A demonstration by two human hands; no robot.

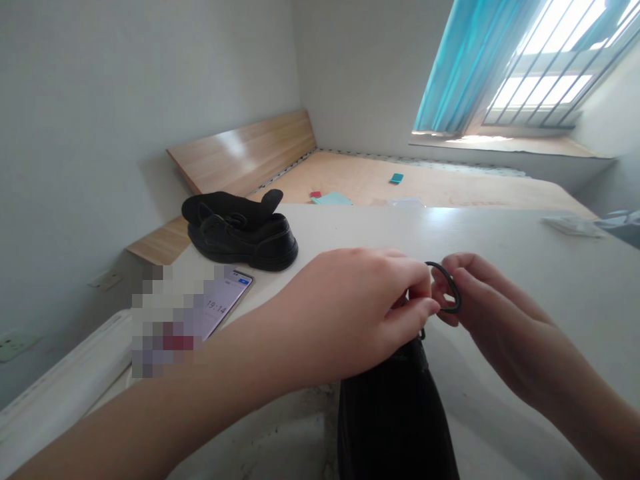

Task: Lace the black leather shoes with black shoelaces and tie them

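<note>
A black shoe (397, 420) points toward me at the bottom centre, its upper end hidden under my left hand (365, 307). My left thumb and fingers are pinched on a dark shoelace (454, 293), which curves in a loop toward the right. On the other side of that loop is my right hand (480, 293), its fingers bent around the lace and touching it. Left of my hands, a second black shoe (245, 243) stands on the white table (500, 233), with a black insole-like piece (225, 205) lying on top.
A lit phone (220, 307) lies at the left, partly blurred out. Behind the table is a wooden bed board (360, 170) with a teal item (397, 178) and a pale green sheet (333, 199). A whitish packet (573, 227) rests at the table's right.
</note>
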